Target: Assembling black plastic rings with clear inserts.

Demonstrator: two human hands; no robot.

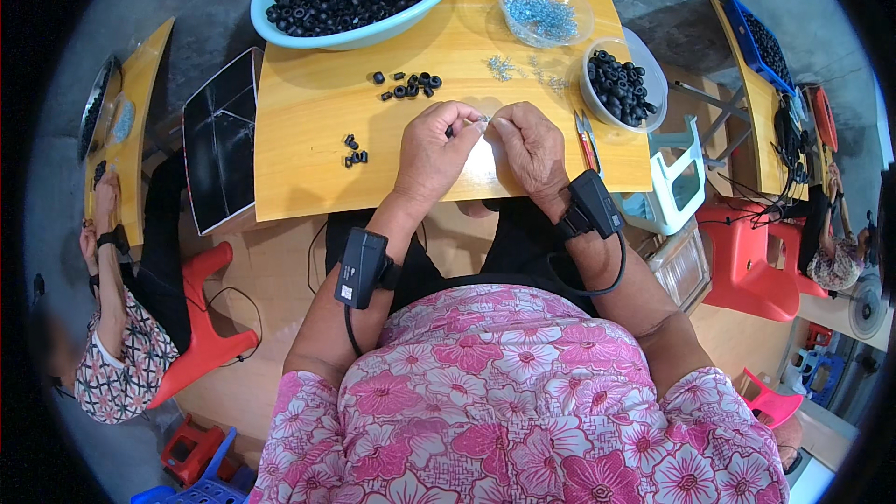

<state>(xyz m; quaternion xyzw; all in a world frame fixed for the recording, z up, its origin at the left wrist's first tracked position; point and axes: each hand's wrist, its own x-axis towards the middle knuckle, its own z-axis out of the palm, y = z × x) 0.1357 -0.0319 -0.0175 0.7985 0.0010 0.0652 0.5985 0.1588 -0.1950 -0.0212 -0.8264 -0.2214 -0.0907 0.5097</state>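
Over the near part of the wooden table (317,168), my left hand (431,151) and my right hand (534,147) meet with fingertips pinched. A small black part (450,132) shows between the fingers of my left hand. At the meeting fingertips is a tiny silvery piece (484,119); its shape is too small to make out, and fingers hide most of it. Loose black ring-like parts (411,88) lie beyond my left hand, with a few more black parts (355,155) to its left. Small silvery pieces (501,67) are scattered beyond my hands.
A light blue basin (362,42) heaped with black parts stands at the back. At the right are a clear tub (588,14) of silvery pieces, a bowl (597,112) of black parts, and a red-handled tool (588,145). Another person (126,336) works at the far left.
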